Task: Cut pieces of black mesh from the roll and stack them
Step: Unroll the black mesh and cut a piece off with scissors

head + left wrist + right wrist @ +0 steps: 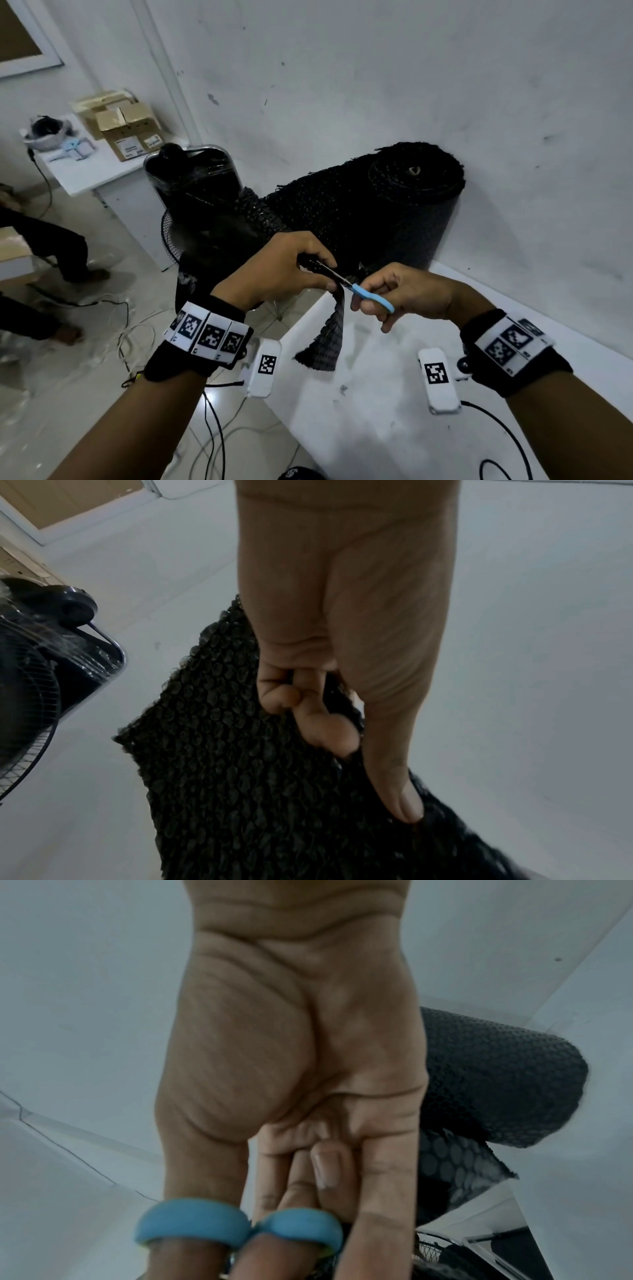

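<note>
A big roll of black mesh [390, 205] stands on the white table [376, 428] against the wall; it also shows in the right wrist view as the roll [496, 1074]. My left hand [291, 270] pinches the loose mesh near its cut edge, and a strip of mesh [325, 339] hangs down from it. In the left wrist view the thumb and curled fingers of my left hand [342, 710] grip the mesh [257, 791]. My right hand [394, 294] holds blue-handled scissors [371, 298], blades in the mesh beside the left hand. Thumb and finger sit in the blue scissor loops [240, 1229].
A black fan [195, 205] stands just left of the roll. Cardboard boxes [126, 126] sit on a white side table [89, 171] at the back left. Cables [212, 428] trail over the floor. Another person's legs [51, 246] are at far left. White tagged blocks [438, 380] hang by my wrists.
</note>
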A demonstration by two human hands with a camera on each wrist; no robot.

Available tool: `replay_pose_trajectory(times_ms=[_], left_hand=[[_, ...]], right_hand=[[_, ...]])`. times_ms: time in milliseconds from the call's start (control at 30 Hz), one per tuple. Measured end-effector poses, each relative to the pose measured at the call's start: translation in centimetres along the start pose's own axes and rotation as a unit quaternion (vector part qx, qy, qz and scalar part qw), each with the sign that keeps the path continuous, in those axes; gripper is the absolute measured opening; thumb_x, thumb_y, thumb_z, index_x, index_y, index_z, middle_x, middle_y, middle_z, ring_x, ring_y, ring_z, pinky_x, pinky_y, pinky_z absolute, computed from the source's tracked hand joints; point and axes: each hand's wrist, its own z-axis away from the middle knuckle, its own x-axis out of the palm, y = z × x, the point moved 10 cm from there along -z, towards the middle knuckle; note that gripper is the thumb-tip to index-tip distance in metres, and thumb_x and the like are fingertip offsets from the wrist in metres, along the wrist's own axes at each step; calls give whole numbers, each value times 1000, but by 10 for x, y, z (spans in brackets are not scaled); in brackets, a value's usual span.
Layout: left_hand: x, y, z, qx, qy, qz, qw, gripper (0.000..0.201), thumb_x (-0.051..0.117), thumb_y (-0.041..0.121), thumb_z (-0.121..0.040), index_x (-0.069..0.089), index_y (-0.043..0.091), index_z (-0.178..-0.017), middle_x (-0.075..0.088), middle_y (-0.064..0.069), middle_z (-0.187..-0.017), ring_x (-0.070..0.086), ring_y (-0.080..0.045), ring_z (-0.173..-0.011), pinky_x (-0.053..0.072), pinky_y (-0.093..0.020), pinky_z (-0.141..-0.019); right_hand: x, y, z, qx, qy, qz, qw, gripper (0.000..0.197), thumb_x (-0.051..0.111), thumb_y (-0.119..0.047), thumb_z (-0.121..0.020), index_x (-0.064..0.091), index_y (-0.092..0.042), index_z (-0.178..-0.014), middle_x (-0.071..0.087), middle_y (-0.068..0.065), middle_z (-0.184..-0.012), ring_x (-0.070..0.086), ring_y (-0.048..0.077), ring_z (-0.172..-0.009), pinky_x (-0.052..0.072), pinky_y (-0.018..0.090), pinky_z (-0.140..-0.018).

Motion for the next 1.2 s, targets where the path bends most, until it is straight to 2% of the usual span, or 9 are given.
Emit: replay_pose_trajectory(times_ms=[100,300,567,667,767,833,933,1000,1200], left_hand=[[-8,-7,1,-30,-3,19,999,30,88,16,-72,76,16,-100,68,5,-101,62,9,-68,48,-8,-59],[-2,-7,0,-37,-14,12,999,15,85,14,-77,77,17,-90,69,8,-90,61,9,-65,48,-9,-59],[2,-2,-1,-30,-19,13,999,15,85,13,-78,77,13,-90,70,5,-91,60,10,-63,45,-6,-58],[5,1,-2,-27,-21,17,999,14,84,12,-78,77,14,-89,70,5,-90,60,7,-59,47,-11,-56],[7,-1,-2,-39,-19,27,999,13,84,14,-78,77,17,-88,69,5,-89,60,-5,-54,51,-23,-50],[7,-2,-2,-44,-18,30,998,15,85,14,-77,76,17,-90,69,4,-91,60,-8,-52,52,-26,-48],[0,-2,-1,-35,-10,24,999,28,87,13,-73,76,16,-98,67,3,-100,62,3,-59,51,-15,-53],[-7,-5,-1,-33,-6,5,999,29,88,15,-73,76,17,-99,66,5,-103,61,11,-66,49,-9,-59],[1,-2,-1,-28,-18,0,999,15,85,13,-77,77,14,-89,68,5,-91,59,10,-63,45,-5,-57]], right_hand=[[-4,2,4,5,3,-7,1000,21,73,-23,-80,76,-13,-98,60,-6,-69,59,8,-65,60,30,-67],[-1,-2,5,7,-10,-5,1000,27,73,-28,-80,74,-11,-101,55,-7,-68,56,8,-66,58,30,-67],[-2,-2,1,7,-12,9,1000,28,75,-26,-80,74,-10,-103,60,-8,-71,58,7,-66,59,30,-67],[-1,-3,-1,10,-13,6,1000,31,70,-24,-82,71,-4,-106,59,-9,-69,57,7,-66,58,30,-66],[-3,-4,-3,4,-4,6,1000,36,72,-23,-81,70,2,-107,56,-5,-68,57,6,-64,59,28,-65],[-4,-3,-4,5,-1,4,1000,38,72,-23,-80,70,3,-108,57,-5,-68,58,6,-63,59,28,-63],[-5,-1,-1,8,-4,6,1000,31,72,-22,-80,73,-4,-104,60,-6,-69,58,6,-64,58,27,-62],[-6,0,2,9,-9,8,1000,28,72,-22,-81,73,-6,-104,61,-7,-69,58,6,-64,58,27,-62],[-3,-5,1,3,-11,9,1000,28,71,-24,-81,74,-6,-103,59,-7,-69,57,6,-64,57,27,-61]])
